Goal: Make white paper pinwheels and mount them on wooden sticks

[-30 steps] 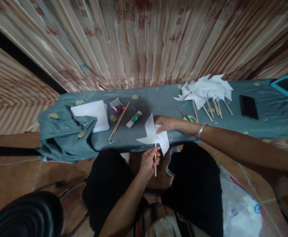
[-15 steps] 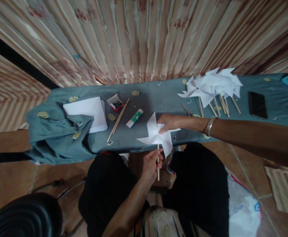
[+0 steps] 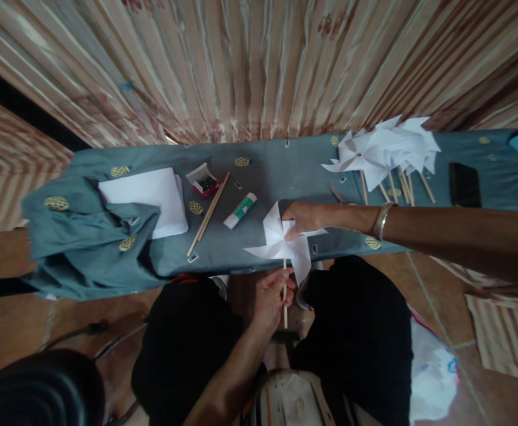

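A white paper pinwheel [image 3: 301, 255] is held at the front edge of the cloth-covered table. Its wooden stick [image 3: 285, 316] points down toward me. My left hand [image 3: 270, 299] pinches this stick just below the paper blades. From the right, my right hand [image 3: 303, 218] grips the pinwheel near its centre, with thumb and fingers on the folded paper; the fingertips are partly hidden behind a blade. A glue stick [image 3: 240, 210] lies to the left of the pinwheel. Scissors [image 3: 336, 192], partly covered by my right forearm, rest behind it.
Several finished pinwheels [image 3: 376, 157] are piled at the back right, beside a black phone [image 3: 464, 184]. Leftward lie loose wooden sticks [image 3: 209, 214], a small open box of dark pins [image 3: 204, 181] and stacked white paper [image 3: 145, 189]. The grey-blue cloth [image 3: 285, 168] bunches at the left.
The camera view has shifted a little, so the table items sit slightly differently in frame. Both hands keep the same hold on the pinwheel and its stick.
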